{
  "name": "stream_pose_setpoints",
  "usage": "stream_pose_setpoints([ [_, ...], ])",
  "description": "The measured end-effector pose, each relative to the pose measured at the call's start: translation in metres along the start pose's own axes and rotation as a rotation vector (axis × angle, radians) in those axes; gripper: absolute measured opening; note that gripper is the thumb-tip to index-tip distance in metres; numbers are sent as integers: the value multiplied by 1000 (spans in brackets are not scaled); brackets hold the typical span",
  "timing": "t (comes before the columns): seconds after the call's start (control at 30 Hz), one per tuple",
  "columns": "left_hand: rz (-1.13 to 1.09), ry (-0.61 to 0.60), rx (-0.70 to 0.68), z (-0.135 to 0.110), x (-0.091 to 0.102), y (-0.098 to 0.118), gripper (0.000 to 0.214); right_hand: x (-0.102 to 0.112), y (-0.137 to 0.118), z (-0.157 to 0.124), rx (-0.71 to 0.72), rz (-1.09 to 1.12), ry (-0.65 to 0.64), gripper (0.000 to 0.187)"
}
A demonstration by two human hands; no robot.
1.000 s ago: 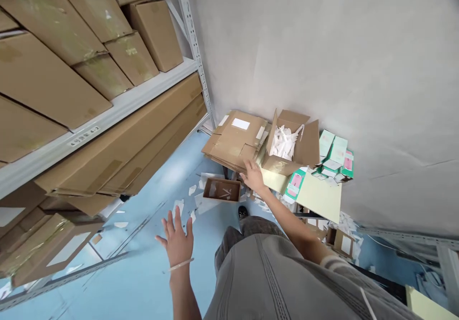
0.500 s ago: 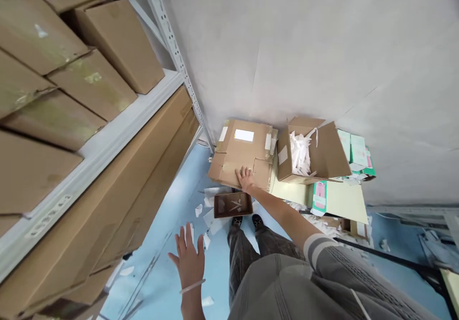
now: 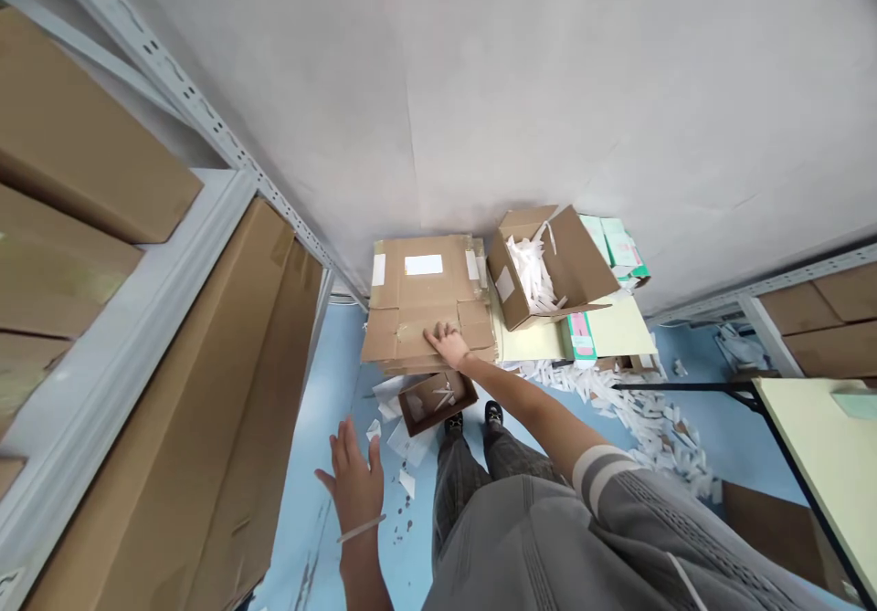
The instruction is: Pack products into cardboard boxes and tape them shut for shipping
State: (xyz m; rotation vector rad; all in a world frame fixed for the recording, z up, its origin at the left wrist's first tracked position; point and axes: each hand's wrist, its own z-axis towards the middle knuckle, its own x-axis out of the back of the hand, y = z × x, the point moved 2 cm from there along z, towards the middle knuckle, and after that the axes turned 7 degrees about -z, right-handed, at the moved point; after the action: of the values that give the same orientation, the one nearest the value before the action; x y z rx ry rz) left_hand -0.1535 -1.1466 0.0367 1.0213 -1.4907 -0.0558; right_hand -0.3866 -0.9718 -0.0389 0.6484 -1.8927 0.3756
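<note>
My right hand (image 3: 449, 346) rests on the near part of a flattened cardboard box (image 3: 431, 287), fingers apart and slightly bent. White labels show on this cardboard, and more flat sheets lie beneath it. My left hand (image 3: 356, 479) hangs above the blue floor, open with its fingers stretched and nothing in it. A small open cardboard box (image 3: 421, 417) sits at my feet, slightly turned, with a few white strips inside. Right of the flattened cardboard stands an open carton (image 3: 517, 296) filled with white paper strips.
Shelving (image 3: 206, 227) with large brown cartons (image 3: 198, 392) runs along my left. Green-and-pink boxes (image 3: 582, 337) are on the pale yellow surface (image 3: 620, 323). Paper scraps (image 3: 603, 401) cover the floor to the right, near a pale tabletop (image 3: 815, 447) with a black frame.
My view has turned right, so more of the right side shows. The small box by my feet has turned askew. My right hand stays on the flattened cardboard; my left stays raised.
</note>
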Motion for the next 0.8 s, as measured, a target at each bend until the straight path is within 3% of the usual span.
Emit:
stream_pose_setpoints([
  [0.1, 7, -44, -51, 10, -3, 15, 65, 25, 8, -10, -1, 18, 78, 59],
  [0.23, 40, -57, -134, 23, -2, 33, 65, 70, 29, -40, -26, 73, 273, 61],
  [0.37, 55, -33, -222, 38, 2, 49, 64, 113, 50, -89, -126, 275, 444, 66],
  [0.47, 55, -18, -280, 52, 4, 63, 63, 129, 66, -135, -258, 540, 647, 57],
  [0.57, 47, -55, -343, 66, 5, 82, 64, 123, 88, -183, -426, 893, 862, 34],
  [0.67, 48, -83, -386, 80, 4, 105, 68, 98, 112, -233, -554, 1249, 975, 44],
  [0.8, 51, -64, -456, 90, -5, 134, 70, 54, 129, -303, -617, 1614, 1033, 51],
])
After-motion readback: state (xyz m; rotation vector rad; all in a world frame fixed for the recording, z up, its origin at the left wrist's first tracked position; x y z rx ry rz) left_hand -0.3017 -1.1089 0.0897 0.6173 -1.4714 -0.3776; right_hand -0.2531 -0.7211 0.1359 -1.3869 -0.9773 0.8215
